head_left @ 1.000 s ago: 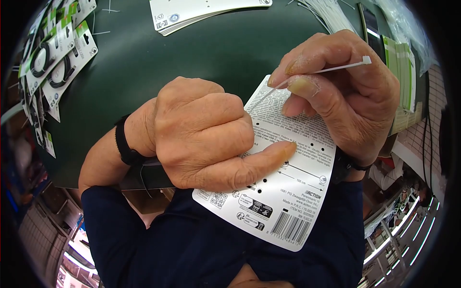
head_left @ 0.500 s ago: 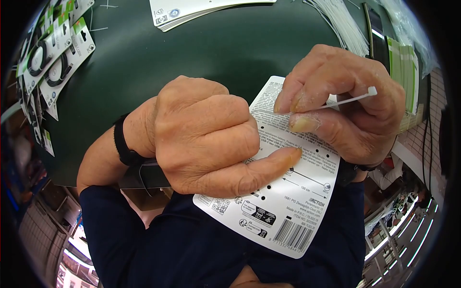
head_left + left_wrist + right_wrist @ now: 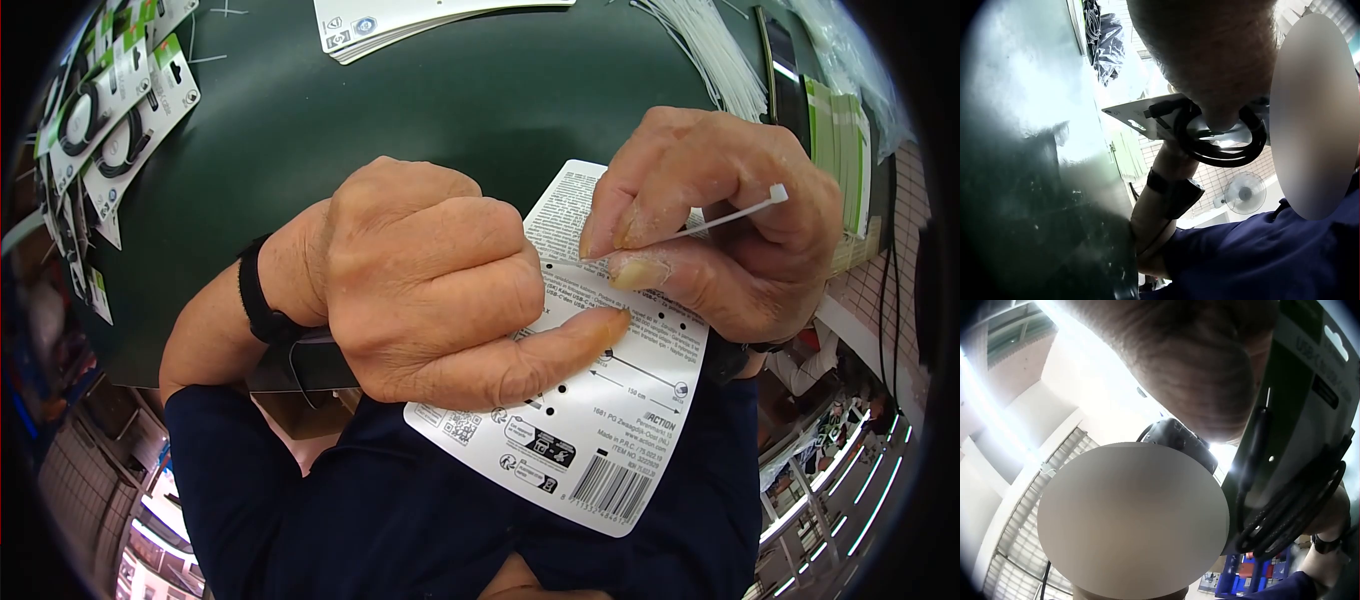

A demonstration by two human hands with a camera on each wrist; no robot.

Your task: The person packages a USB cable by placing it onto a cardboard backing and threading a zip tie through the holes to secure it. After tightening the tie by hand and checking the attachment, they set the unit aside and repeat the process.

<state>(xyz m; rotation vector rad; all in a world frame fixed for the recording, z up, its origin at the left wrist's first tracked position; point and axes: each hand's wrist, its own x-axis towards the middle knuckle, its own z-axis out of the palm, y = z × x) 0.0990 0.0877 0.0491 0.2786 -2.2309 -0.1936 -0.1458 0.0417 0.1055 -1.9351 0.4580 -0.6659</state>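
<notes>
The left hand point(image 3: 440, 290) grips a printed white card point(image 3: 630, 420) at its left side, fingers curled and thumb lying across the printed face. Over the card's upper right, the right hand point(image 3: 725, 225) pinches a thin white cable tie point(image 3: 738, 216) between thumb and fingers. The tie's head points right; its other end runs left towards the left fist. In the left wrist view, a black coiled cable point(image 3: 1250, 153) is on the card's other side, by the left hand point(image 3: 1210, 56). The right wrist view shows that coil point(image 3: 1285, 519) below the right hand point(image 3: 1191, 362).
Packaged cables point(image 3: 120, 130) lie heaped at the left of the dark green table point(image 3: 300, 110). White cards point(image 3: 400, 28) are stacked at the far edge, with a bundle of ties point(image 3: 705, 50) beside them. Green-edged cards point(image 3: 838, 150) and a dark phone-like object point(image 3: 783, 75) are at right.
The right hand has moved down and slightly right with the tie, which now lies at a lower place over the card. The left hand keeps its grip, and the card has shifted slightly.
</notes>
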